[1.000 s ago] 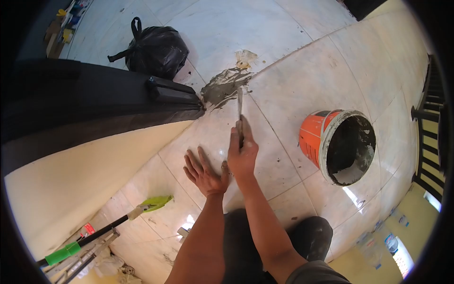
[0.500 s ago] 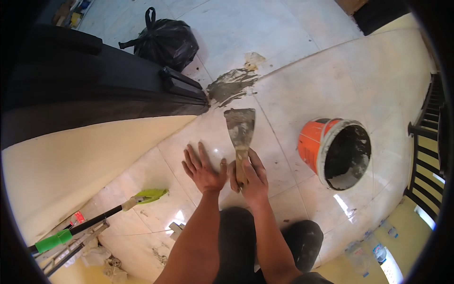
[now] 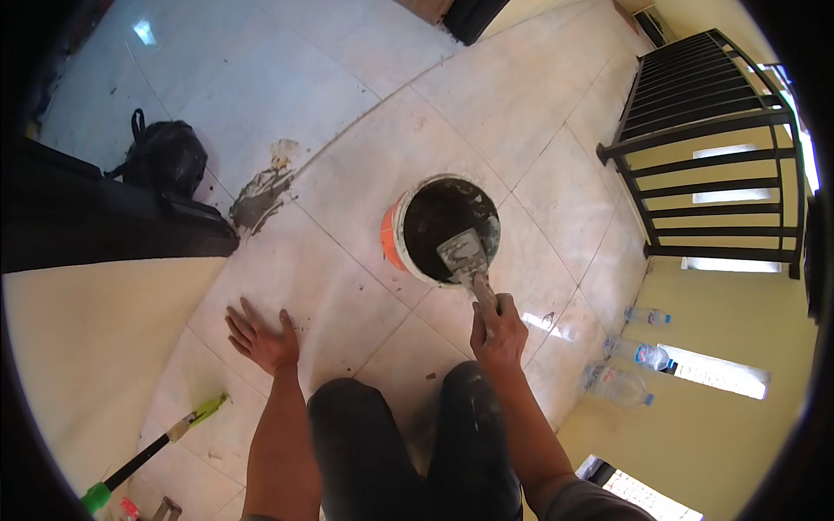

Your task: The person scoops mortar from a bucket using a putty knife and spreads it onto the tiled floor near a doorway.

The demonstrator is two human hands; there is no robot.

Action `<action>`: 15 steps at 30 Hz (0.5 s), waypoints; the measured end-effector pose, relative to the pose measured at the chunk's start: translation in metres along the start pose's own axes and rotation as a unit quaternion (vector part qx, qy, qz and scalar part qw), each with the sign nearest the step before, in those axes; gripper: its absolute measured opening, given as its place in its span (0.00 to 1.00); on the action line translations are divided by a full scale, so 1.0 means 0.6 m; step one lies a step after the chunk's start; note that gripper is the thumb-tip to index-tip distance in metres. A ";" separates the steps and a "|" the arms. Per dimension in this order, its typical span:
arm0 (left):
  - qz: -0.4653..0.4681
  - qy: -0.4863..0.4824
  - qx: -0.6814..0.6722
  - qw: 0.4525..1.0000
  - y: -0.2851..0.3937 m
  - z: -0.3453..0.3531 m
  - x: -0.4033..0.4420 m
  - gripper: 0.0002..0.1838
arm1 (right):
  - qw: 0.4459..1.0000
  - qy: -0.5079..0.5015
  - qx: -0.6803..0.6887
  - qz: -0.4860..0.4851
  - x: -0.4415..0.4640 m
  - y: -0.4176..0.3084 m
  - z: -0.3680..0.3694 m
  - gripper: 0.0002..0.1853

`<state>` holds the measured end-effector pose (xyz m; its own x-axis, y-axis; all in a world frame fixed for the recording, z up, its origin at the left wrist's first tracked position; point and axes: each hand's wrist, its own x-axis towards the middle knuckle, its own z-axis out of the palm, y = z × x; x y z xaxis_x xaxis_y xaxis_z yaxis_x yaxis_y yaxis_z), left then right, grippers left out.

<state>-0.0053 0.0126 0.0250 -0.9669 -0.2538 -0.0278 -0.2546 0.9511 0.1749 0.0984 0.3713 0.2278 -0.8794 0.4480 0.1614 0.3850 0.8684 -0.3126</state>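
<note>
My right hand (image 3: 501, 334) grips the handle of a putty knife (image 3: 466, 253), whose broad, grey-smeared blade reaches over the mouth of an orange bucket (image 3: 391, 236). Dark grey residue coats the inside of the bucket; whether the blade touches it I cannot tell. My left hand (image 3: 265, 337) rests on the tiled floor with its fingers spread, holding nothing. A patch of wet grey mortar (image 3: 261, 198) lies on the tiles by the foot of the black door frame (image 3: 113, 217).
A knotted black plastic bag (image 3: 165, 159) sits behind the frame. Black railings (image 3: 704, 174) stand at the right, with several plastic bottles (image 3: 612, 382) near the yellow wall. At lower left lies a green-ended pole (image 3: 139, 458).
The putty knife has gone from near the mortar patch to over the bucket in my right hand. The view has swung right. My left hand stays spread on the floor.
</note>
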 end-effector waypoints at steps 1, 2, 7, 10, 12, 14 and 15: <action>0.002 0.007 0.000 1.000 -0.003 -0.004 0.002 0.54 | 1.000 -0.011 -0.003 -0.011 0.003 0.001 -0.009 0.30; 0.002 0.006 0.000 1.000 -0.006 -0.005 -0.001 0.54 | 0.999 -0.026 -0.010 -0.022 0.003 0.001 -0.019 0.30; 0.016 0.026 -0.008 0.999 -0.010 0.010 -0.002 0.54 | 1.000 -0.001 -0.002 -0.029 -0.009 0.015 -0.014 0.31; 0.022 0.031 -0.014 0.999 -0.009 0.002 -0.001 0.54 | 0.999 -0.039 -0.010 -0.028 -0.019 0.017 -0.006 0.31; 0.005 0.009 -0.006 1.000 -0.006 -0.002 0.000 0.53 | 0.999 -0.049 0.014 -0.010 -0.012 0.009 -0.008 0.32; 0.009 0.016 -0.005 1.000 -0.010 0.002 -0.002 0.53 | 0.998 -0.043 0.034 -0.004 -0.007 -0.002 -0.021 0.32; 0.016 0.025 -0.006 1.000 -0.010 0.004 -0.003 0.53 | 0.998 -0.034 0.053 0.002 -0.004 -0.005 -0.026 0.32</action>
<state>-0.0022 0.0080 0.0219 -0.9721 -0.2329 0.0270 -0.2240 0.9566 0.1864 0.1036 0.3710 0.2428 -0.8967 0.4318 0.0970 0.3589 0.8377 -0.4116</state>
